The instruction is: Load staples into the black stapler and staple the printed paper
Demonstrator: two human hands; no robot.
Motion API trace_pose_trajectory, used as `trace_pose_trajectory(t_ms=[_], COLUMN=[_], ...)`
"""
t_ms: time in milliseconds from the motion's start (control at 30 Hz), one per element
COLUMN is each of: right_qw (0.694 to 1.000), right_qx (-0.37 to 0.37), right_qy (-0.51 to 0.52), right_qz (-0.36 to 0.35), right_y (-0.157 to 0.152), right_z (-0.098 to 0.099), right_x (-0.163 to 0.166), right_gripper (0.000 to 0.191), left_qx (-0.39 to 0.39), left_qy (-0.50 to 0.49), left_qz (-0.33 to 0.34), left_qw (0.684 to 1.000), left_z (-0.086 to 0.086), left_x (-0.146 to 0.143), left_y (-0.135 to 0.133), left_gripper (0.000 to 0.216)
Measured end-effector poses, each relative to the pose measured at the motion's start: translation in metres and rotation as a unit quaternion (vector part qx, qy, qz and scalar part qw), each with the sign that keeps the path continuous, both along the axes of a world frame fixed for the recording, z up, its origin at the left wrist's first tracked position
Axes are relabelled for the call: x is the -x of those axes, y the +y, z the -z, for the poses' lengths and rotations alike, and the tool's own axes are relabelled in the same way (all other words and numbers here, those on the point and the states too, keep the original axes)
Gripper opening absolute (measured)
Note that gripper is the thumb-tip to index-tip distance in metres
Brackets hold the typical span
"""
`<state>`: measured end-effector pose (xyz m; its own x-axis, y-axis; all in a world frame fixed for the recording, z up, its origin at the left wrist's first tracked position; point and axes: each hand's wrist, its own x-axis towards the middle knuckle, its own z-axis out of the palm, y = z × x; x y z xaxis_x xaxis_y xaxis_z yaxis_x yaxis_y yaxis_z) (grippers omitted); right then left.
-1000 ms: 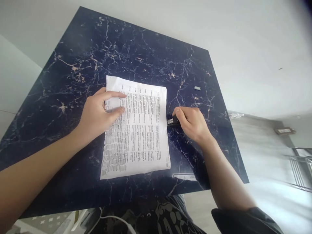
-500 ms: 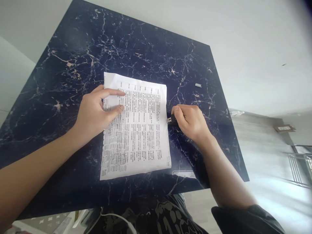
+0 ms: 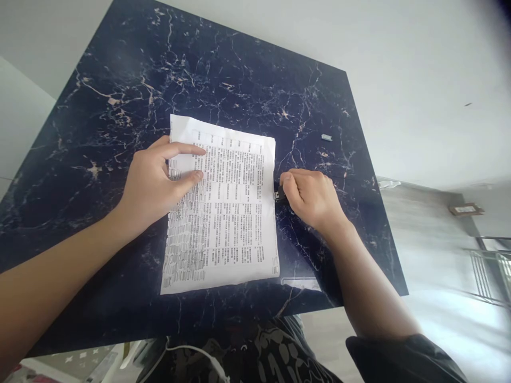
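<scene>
Printed sheets of paper (image 3: 227,213) lie on the dark marbled table, seemingly a small stack. My left hand (image 3: 154,173) rests at their left edge, with the thumb and index finger stretched apart on top of the page. The other fingers of that hand are mostly hidden. At the opposite edge, my right hand (image 3: 313,197) is closed in a fist around a black stapler (image 3: 281,195). Its metal front end meets the right edge of the paper, a bit above mid-height. Most of the stapler's body is covered by my fingers.
A small pale strip, which looks like staples (image 3: 326,137), lies on the table (image 3: 247,74) beyond my right hand. Near the front edge is a bright rectangular reflection (image 3: 301,283). A white cable (image 3: 199,351) hangs below the table edge, and a cardboard box (image 3: 466,209) stands far right.
The view has shifted slightly. Both hands keep nearly the same places, and the stapler stays against the paper's right edge.
</scene>
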<state>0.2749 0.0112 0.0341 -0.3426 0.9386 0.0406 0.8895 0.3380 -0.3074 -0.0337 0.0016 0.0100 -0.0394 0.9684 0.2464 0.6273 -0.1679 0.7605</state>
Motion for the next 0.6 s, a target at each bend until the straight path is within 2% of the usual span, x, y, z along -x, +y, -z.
trace_pose_trajectory(t_ms=[233,600], right_qw=[1.000,0.998], right_qx=[-0.005,-0.040], right_qy=[-0.020,-0.049], right_qz=[-0.005,-0.009], right_y=[-0.0004,0.0001], right_z=[0.0020,0.0044], right_x=[-0.0007,0.0008], right_gripper=[0.047,0.048], left_qx=[-0.007,0.005], left_qy=[0.004,-0.018], left_qz=[-0.005,0.006], left_qw=[1.000,1.000], left_z=[0.0010,0.0008], left_x=[0.0015,0.0022], left_y=[0.0013,0.0000], left_gripper=[0.051,0.040])
